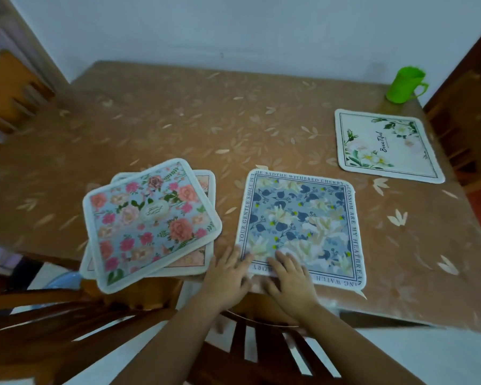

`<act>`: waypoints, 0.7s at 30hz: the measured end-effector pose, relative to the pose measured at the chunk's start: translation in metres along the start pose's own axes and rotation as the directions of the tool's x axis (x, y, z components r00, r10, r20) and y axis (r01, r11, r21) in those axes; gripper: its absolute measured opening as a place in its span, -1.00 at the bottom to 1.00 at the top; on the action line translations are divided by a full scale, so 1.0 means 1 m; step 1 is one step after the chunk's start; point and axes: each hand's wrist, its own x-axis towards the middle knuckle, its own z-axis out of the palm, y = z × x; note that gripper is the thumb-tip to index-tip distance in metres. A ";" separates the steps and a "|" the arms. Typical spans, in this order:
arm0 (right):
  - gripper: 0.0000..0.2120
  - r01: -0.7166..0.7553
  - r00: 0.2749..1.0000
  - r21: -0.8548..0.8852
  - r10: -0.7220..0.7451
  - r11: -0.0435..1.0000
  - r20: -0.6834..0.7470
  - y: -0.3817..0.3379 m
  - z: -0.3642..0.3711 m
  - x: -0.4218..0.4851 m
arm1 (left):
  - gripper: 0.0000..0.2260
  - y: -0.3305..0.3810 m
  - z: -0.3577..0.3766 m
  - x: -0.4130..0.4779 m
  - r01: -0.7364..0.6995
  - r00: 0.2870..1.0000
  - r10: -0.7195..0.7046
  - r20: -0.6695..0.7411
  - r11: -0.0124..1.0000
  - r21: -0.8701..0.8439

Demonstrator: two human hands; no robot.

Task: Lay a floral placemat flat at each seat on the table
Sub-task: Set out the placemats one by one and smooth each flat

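A skewed stack of rose-print placemats (150, 218) overhangs the near edge of the glossy, leaf-patterned table (178, 112). Just beside it, the square blue placemat (303, 218) lies flat at the near edge. The left hand (228, 273) and right hand (289, 276) press its near-left corner, fingers straight, grasping nothing. Well apart, a white placemat (386, 145) lies by the right edge, with a green cup (406, 84) at the far right corner

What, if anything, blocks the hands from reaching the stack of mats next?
Nothing visible does. The left hand and right hand press flat on the blue mat at its near edge. The stack lies just left of the left hand, its top mat uncovered.
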 end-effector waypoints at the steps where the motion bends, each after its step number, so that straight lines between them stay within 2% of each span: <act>1: -0.53 0.037 0.999 0.000 -0.037 0.999 -0.009 -0.010 0.000 -0.001 | -0.48 -0.009 -0.009 -0.007 0.043 0.999 -0.044 -0.021 0.998 -0.047; 4: -0.54 0.081 0.995 -0.011 -0.081 0.997 -0.058 -0.046 -0.003 -0.004 | -0.48 -0.037 -0.041 -0.027 0.121 0.979 -0.140 -0.149 0.984 -0.132; 8: -0.56 0.119 0.986 -0.026 -0.121 0.993 -0.112 -0.099 -0.004 -0.007 | -0.51 -0.096 -0.066 -0.070 0.161 0.947 -0.174 -0.269 0.985 -0.070; 11: -0.56 0.153 0.977 -0.020 -0.154 0.988 -0.150 -0.137 -0.001 -0.006 | -0.50 -0.138 -0.067 -0.102 0.238 0.932 -0.245 -0.268 0.969 -0.062; 17: -0.55 0.196 0.962 -0.007 -0.194 0.981 -0.190 -0.183 0.012 0.000 | -0.53 -0.178 -0.054 -0.135 0.228 0.943 -0.233 -0.239 0.972 -0.048; 21: -0.55 0.252 0.956 -0.033 -0.254 0.967 -0.145 -0.196 0.020 0.015 | -0.55 -0.195 -0.047 -0.134 0.233 0.941 -0.235 -0.244 0.972 -0.037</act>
